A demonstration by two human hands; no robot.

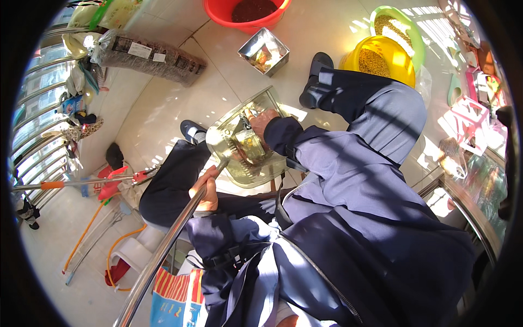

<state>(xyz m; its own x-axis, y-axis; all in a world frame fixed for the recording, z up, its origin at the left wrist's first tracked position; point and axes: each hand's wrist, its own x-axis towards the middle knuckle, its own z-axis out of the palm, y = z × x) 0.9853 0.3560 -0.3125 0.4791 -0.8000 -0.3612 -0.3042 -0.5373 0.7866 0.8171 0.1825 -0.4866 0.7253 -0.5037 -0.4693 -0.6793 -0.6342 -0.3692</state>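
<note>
A long metal pole (178,224) slants up from the lower edge, and my left hand (205,191) is wrapped round it. The pole's upper end meets a see-through, pale yellow-green dustpan (220,135) with a row of teeth, between my legs. My right hand (262,123) reaches into the dustpan with curled fingers. It is closed round or pressed on a small, shiny, crumpled-looking piece; its kind is hard to make out. Under that hand lies a glossy yellowish item (250,147), perhaps a packet, partly hidden by glare.
Beyond the dustpan stands an open square tin (265,64) with scraps inside. A red basin (218,12), a yellow bowl (400,57) and a green basin (418,32) hold loose dark or grain-like material. A wrapped bundle (150,57) lies far left; a white stool (133,256) is near left.
</note>
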